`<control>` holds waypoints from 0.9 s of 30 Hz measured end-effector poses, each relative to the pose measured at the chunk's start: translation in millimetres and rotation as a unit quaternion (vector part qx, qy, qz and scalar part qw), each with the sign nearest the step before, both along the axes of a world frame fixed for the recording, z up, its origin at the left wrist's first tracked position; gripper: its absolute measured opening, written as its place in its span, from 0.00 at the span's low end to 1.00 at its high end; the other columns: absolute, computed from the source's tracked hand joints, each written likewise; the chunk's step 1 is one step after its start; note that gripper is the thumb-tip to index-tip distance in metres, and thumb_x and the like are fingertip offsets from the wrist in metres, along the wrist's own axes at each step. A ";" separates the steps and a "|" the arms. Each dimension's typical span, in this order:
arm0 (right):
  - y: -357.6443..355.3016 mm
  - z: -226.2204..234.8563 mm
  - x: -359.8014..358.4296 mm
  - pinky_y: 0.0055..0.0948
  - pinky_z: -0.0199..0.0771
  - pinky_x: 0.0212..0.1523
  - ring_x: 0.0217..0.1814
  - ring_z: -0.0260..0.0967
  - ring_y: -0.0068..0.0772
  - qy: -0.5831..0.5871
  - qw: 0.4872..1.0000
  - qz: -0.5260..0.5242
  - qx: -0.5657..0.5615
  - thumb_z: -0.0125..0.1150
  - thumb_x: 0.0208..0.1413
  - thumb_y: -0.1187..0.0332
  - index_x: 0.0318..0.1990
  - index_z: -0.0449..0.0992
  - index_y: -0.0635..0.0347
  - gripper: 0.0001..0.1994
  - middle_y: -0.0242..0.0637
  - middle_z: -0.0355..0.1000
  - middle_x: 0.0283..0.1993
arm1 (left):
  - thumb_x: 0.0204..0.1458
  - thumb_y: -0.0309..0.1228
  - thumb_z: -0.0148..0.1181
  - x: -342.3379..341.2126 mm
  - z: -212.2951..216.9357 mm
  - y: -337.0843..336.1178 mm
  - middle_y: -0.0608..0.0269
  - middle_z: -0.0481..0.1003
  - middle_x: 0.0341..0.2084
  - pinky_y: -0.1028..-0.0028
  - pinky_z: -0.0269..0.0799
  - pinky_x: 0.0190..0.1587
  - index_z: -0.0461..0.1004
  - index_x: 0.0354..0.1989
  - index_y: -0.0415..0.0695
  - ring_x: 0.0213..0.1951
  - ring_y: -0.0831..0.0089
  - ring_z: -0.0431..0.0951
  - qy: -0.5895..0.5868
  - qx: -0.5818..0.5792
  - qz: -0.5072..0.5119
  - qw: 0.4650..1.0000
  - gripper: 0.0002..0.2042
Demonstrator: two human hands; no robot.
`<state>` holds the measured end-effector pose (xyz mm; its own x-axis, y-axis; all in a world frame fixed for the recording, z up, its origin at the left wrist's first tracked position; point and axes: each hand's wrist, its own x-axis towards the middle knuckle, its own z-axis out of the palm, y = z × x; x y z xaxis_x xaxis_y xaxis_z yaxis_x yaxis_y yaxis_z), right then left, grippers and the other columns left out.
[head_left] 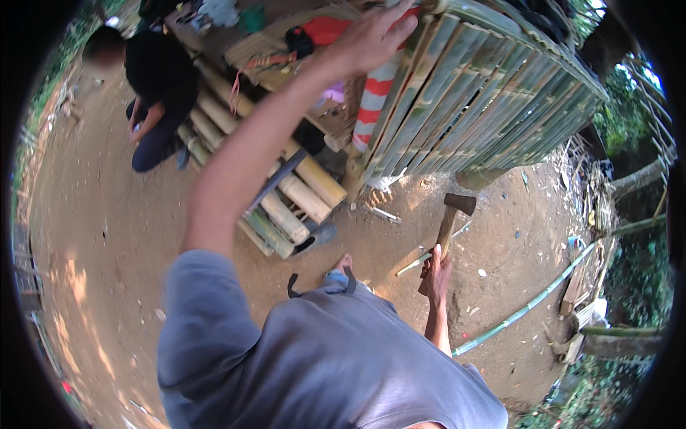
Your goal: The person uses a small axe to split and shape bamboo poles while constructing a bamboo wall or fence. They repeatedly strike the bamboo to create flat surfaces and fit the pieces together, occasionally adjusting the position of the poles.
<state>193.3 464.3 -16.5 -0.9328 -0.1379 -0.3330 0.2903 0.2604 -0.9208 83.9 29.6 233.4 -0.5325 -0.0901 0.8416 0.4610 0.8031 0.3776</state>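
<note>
A bamboo-log bench (314, 182) stands left of the slatted bamboo panel (479, 93), with striped cloth (370, 116) between and another person (164, 86) alongside. The left hand (375, 36), fingers extended, reaches the panel's top; the right hand (436, 275) grips a hatchet (447, 229) below it.

Greenish bamboo slats (486, 100), red-and-white striped sheeting (373, 101), brown axe handle (446, 231).

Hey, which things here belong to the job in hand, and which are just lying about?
Job, apparently:
hatchet in the right hand
slatted bamboo panel near the left hand

Apparently lying about:
long green pole on the ground
thin pale stick
</note>
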 end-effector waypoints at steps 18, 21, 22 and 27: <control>5.5 -39.7 209.6 0.32 0.72 0.25 0.25 0.70 0.26 -0.272 0.936 0.207 0.083 0.57 0.63 0.56 0.40 0.71 0.65 0.17 0.34 0.70 0.27 | 0.64 0.52 0.54 455.2 -387.2 245.1 0.57 0.76 0.42 0.63 0.72 0.53 0.70 0.59 0.39 0.49 0.65 0.77 -0.485 0.705 -0.054 0.514 0.27; -22.5 -21.9 231.7 0.43 0.77 0.37 0.35 0.78 0.45 -0.109 0.901 0.392 0.151 0.54 0.63 0.52 0.47 0.71 0.70 0.24 0.50 0.76 0.33 | 0.65 0.51 0.52 442.7 -350.0 250.4 0.57 0.75 0.42 0.66 0.72 0.53 0.69 0.57 0.40 0.49 0.66 0.76 -0.447 0.766 -0.099 0.451 0.25; -31.0 -21.0 238.3 0.45 0.76 0.41 0.39 0.78 0.50 -0.039 0.886 0.431 0.164 0.54 0.63 0.51 0.50 0.71 0.72 0.26 0.55 0.77 0.37 | 0.66 0.50 0.51 436.3 -340.7 252.6 0.57 0.75 0.42 0.68 0.73 0.52 0.70 0.56 0.41 0.49 0.66 0.76 -0.429 0.792 -0.111 0.421 0.24; -36.4 14.3 239.8 0.53 0.63 0.63 0.60 0.70 0.61 0.136 0.834 0.522 0.114 0.53 0.64 0.45 0.62 0.70 0.65 0.32 0.67 0.76 0.46 | 0.65 0.43 0.55 428.2 -334.8 251.8 0.68 0.68 0.26 0.68 0.72 0.40 0.70 0.44 0.46 0.36 0.70 0.74 -0.173 0.872 -0.041 0.457 0.13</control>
<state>433.1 428.0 -2.2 -0.3893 -0.8845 -0.2572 -0.4168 0.4182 -0.8071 512.1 281.5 -101.4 -0.6687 -0.4301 -0.6066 0.1327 -0.8717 0.4718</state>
